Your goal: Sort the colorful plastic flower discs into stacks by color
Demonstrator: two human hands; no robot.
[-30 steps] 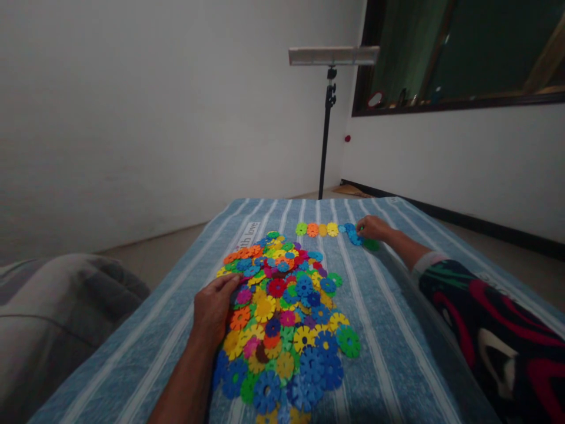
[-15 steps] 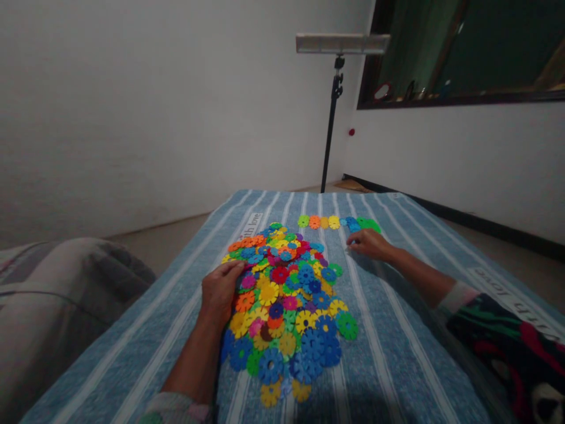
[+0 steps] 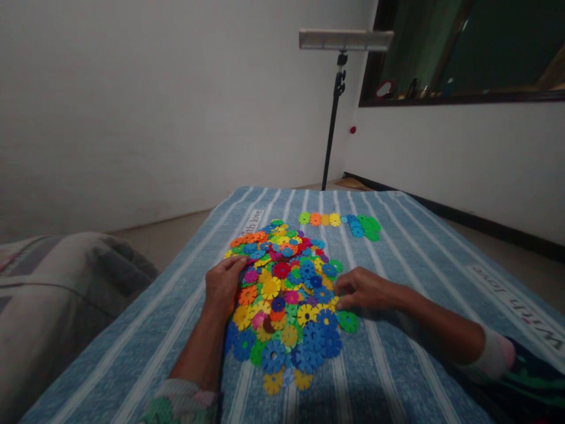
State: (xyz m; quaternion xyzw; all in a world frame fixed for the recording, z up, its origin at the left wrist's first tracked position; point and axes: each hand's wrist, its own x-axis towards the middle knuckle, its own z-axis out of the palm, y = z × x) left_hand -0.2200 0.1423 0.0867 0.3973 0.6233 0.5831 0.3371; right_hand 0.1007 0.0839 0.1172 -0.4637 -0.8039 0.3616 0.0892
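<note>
A heap of flower-shaped plastic discs (image 3: 270,287) in many colours lies on the striped cloth. At the heap's left edge rests my left hand (image 3: 224,284), its fingers closed and a sliver of a pink disc showing at the tips. My right hand (image 3: 368,288) is at the right edge, thumb and forefinger apart beside a yellow disc (image 3: 333,302). A green disc (image 3: 348,321) lies just below its thumb. Farther back, separate from the heap, discs lie in a row, from a light green disc (image 3: 305,218) through orange and yellow to blue discs (image 3: 354,226) and green discs (image 3: 369,228).
The blue striped cloth (image 3: 410,365) covers the table. A light panel on a black stand (image 3: 332,129) rises behind its far edge. A grey fabric-covered shape (image 3: 66,294) is at the left, and a dark window (image 3: 494,47) at the upper right.
My right hand has come back from near the row to the heap's right edge, uncovering the lower blue and green discs of the row. My left hand has stayed in place.
</note>
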